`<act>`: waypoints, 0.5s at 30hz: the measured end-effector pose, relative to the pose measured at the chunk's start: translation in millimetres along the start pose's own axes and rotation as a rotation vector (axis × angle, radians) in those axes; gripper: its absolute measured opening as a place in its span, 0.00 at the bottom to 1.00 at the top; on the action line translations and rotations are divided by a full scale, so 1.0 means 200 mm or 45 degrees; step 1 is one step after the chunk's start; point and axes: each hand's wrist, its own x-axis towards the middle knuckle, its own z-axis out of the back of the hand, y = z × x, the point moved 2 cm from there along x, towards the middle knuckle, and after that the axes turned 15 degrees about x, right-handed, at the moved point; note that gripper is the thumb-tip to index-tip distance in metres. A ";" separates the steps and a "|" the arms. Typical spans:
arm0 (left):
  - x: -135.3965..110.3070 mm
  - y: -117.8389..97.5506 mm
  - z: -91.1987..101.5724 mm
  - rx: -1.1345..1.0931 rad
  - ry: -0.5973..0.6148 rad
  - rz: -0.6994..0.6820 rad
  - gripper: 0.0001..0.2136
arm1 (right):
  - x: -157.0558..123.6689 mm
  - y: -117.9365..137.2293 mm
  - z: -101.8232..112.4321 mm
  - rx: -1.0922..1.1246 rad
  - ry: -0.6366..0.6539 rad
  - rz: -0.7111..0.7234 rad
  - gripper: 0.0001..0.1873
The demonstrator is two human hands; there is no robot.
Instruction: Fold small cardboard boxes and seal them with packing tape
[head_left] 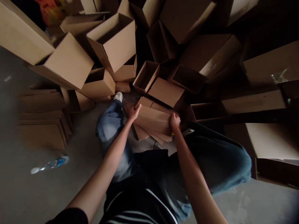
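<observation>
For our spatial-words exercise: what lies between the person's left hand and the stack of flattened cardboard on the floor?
In the head view, the jeans-clad left knee and a stretch of grey floor lie between the left hand and the flattened cardboard stack.

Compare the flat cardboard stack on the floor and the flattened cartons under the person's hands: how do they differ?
The flat cardboard stack sits in tidy layers, while the flattened cartons fan out unevenly. The stack lies untouched; the cartons are under the left hand and right hand. Both are brown cardboard.
</observation>
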 end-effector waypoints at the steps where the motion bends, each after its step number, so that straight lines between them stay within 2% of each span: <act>1: 0.00 0.00 0.00 0.010 0.019 0.010 0.29 | 0.00 0.00 0.00 -0.006 -0.004 -0.002 0.22; 7: -0.01 0.00 0.00 0.060 0.112 0.082 0.37 | 0.00 0.02 0.00 -0.068 -0.016 -0.027 0.22; 15: -0.04 -0.02 0.02 0.117 0.094 0.156 0.41 | -0.02 0.03 0.00 -0.152 -0.054 -0.067 0.21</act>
